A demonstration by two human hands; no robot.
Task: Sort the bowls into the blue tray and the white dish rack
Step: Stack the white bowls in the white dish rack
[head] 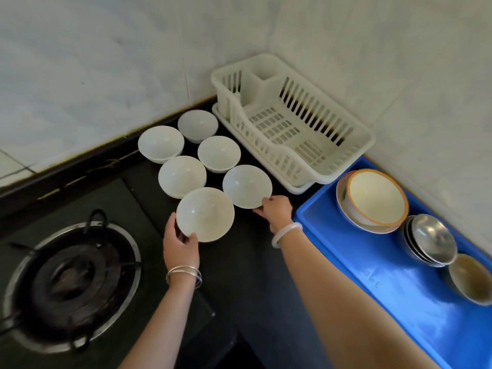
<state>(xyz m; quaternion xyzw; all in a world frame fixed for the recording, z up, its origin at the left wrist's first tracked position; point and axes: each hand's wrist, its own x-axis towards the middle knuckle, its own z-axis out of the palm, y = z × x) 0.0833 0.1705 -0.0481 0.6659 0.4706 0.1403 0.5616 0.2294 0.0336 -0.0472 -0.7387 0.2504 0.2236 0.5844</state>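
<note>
Left hand (181,249) grips white bowl (205,214), right hand (277,211) second bowl (247,186); blue tray (372,275) holds metal bowls (431,238).

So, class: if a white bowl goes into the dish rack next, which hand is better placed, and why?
Probably the right. The right hand grips the rim of the white bowl beside the white dish rack. The left hand holds the nearer bowl, farther from the rack.

Single head-worn view, looking steeply down into a kitchen counter (239,267) corner.
Wide-angle and close: the person's arms (332,302) enter from the bottom edge, the gas burner (72,283) fills the lower left, the blue tray (372,275) the lower right, and tiled walls (106,62) bend across the top.
</note>
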